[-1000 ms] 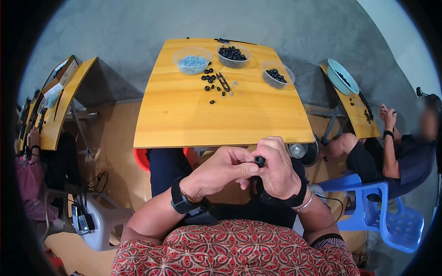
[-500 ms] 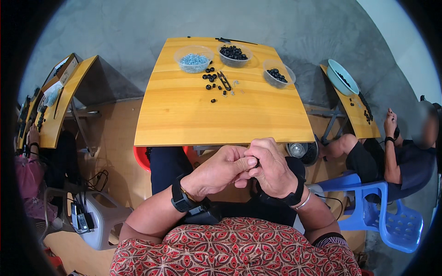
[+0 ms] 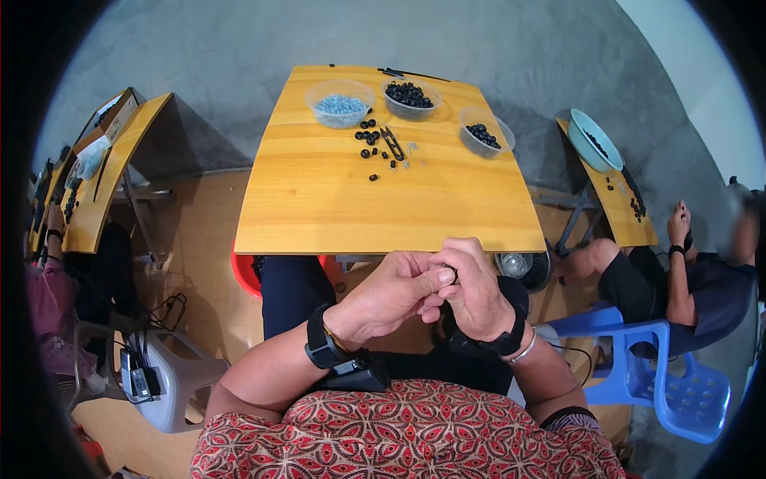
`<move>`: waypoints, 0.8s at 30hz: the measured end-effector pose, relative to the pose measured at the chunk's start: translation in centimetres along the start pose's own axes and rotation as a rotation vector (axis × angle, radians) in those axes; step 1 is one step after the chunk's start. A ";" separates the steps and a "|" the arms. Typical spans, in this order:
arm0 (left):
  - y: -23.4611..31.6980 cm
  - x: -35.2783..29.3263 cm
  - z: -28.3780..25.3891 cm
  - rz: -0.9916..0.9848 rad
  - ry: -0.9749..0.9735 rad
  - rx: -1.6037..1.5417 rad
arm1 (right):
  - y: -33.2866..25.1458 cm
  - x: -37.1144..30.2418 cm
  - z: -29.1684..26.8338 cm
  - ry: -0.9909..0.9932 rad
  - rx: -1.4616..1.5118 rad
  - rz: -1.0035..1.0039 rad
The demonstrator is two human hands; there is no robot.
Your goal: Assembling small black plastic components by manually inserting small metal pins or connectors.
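1. My left hand (image 3: 391, 291) and my right hand (image 3: 479, 291) meet just below the near edge of the tabletop (image 3: 383, 199), above my lap, and they touch each other.
2. The fingers (image 3: 435, 277) of my left hand are curled close together — the thumb presses on a small black bead (image 3: 452, 275), which sits between the two hands. Only a little part of this bead shows.
3. The fingers of my right hand are also bent and closed, wrapped around the same spot; how exactly they grip the bead I cannot tell, because the left hand covers it.
4. On the far part of the tabletop stands a clear bowl of blue pieces (image 3: 339, 104), and to the right of it a clear bowl of black beads (image 3: 409, 95).
5. A third clear bowl with fewer black beads (image 3: 483, 133) stands near the right edge of the tabletop.
6. Between the bowls lie small scissors (image 3: 392, 144), and loose black beads (image 3: 367, 142) are scattered just beside them, on the left.
7. Well to the right of the tabletop another person (image 3: 694, 263) sits on a blue plastic chair (image 3: 670, 383).
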State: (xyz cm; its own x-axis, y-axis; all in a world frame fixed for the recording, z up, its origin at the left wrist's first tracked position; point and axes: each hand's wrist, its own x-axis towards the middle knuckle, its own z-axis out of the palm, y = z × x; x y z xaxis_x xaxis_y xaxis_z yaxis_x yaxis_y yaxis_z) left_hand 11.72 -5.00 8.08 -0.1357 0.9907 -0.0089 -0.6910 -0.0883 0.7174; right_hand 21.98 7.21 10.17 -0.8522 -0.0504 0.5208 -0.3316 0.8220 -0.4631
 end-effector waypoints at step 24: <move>0.1 1.0 1.7 0.453 -0.195 0.697 | -1.1 -0.4 -1.0 0.016 -0.056 -0.178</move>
State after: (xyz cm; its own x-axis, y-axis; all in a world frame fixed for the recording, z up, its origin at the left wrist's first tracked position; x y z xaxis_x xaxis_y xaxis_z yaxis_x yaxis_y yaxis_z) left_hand 12.72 -3.88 9.34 -0.1244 0.8808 0.4569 0.0042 -0.4600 0.8879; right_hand 23.08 6.91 11.22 -0.7753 -0.1897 0.6024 -0.4533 0.8313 -0.3217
